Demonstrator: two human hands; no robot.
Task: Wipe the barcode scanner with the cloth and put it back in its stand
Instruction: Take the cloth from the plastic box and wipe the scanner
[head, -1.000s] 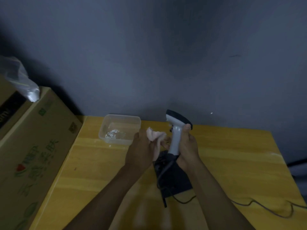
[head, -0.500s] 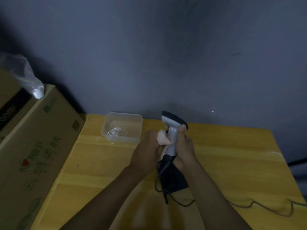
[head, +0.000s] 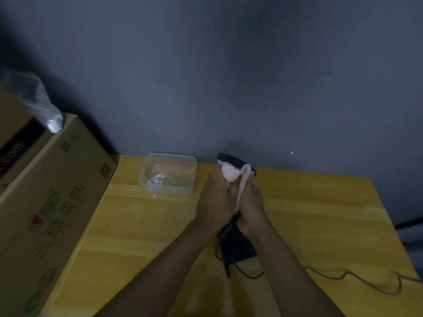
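Open table surface lies right of the hands, crossed only by the cable along the near right edge. To the left, the cardboard box walls off the table edge, and the plastic container stands near the wall. The dark stand occupies the area between the forearms.

box L of table | tub L of scanner

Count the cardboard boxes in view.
2. A large printed box stands at the table's left edge; another box sits behind it, cropped. Others may lie off-frame.
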